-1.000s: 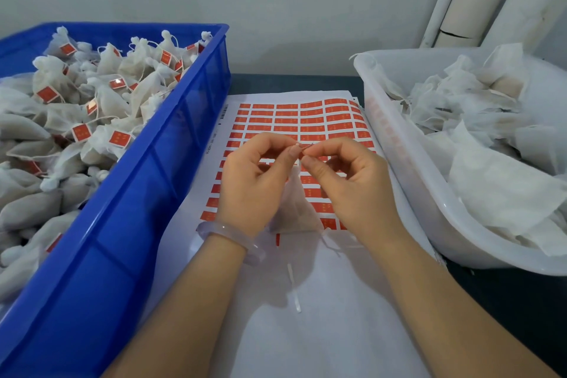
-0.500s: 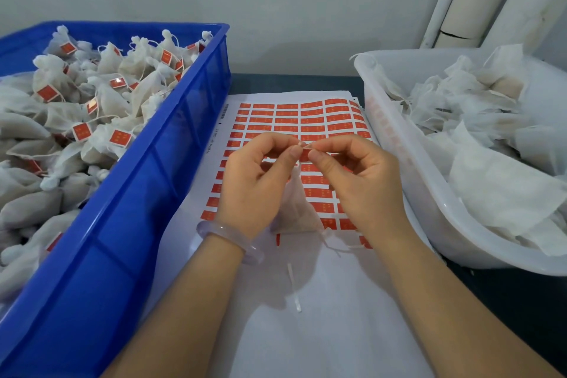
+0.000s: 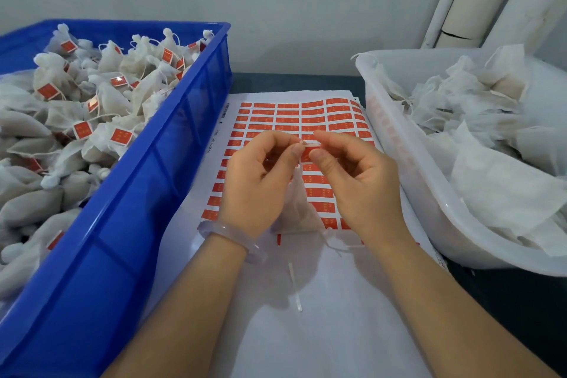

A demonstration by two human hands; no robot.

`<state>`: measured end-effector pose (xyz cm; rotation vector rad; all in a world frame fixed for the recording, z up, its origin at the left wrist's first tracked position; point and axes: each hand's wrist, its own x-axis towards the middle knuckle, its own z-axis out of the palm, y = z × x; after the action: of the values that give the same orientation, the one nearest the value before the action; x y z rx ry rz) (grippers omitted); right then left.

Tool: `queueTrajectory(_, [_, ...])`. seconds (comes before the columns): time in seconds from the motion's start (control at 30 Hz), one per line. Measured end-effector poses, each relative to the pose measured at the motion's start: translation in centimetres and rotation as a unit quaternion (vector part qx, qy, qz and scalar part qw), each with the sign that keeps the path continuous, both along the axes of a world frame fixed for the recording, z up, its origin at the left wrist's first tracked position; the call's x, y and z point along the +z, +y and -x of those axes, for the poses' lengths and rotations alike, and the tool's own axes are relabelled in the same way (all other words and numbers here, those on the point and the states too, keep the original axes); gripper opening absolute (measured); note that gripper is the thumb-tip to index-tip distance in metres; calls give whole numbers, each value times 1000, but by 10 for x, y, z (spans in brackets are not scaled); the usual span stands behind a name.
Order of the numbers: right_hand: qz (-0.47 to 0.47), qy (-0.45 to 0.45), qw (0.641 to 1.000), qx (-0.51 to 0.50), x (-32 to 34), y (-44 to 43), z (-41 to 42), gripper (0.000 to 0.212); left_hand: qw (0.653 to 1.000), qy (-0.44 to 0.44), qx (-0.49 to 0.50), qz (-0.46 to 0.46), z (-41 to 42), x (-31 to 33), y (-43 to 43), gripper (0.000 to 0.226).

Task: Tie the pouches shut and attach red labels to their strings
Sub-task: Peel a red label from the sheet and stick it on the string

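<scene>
- Both hands have drawn slightly apart above the label sheet (image 3: 270, 113); the left hand (image 3: 254, 187) and right hand (image 3: 359, 184) each pinch the string (image 3: 310, 143) in their fingers.
- Its pouch (image 3: 296, 212) sits over the sheet beneath them, seemingly unlabelled.
- The blue crate (image 3: 153, 181) left of the sheet holds finished pouches; the white tub (image 3: 399, 163) on its right holds many undone.

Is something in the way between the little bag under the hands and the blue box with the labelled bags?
Nothing visible lies between them. Left hand and right hand pinch the string above the pouch; only the wall of the blue bin rises there, to lift over.
</scene>
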<state>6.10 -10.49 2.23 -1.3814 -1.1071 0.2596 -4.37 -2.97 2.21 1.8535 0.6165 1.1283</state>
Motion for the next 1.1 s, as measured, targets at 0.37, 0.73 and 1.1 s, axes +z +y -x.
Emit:
queueTrajectory(0.37, [38, -37, 998, 37, -4, 1, -9, 9, 990, 66, -1, -122, 3, -4, 1, 12])
queueTrajectory(0.73, [20, -14, 996, 87, -5, 1, -5, 23, 984, 65, 3, -165, 5, -2, 0, 13])
queueTrajectory(1.1, [104, -50, 991, 72, -15, 4, -8, 17, 995, 27, -12, -98, 3, -1, 0, 26])
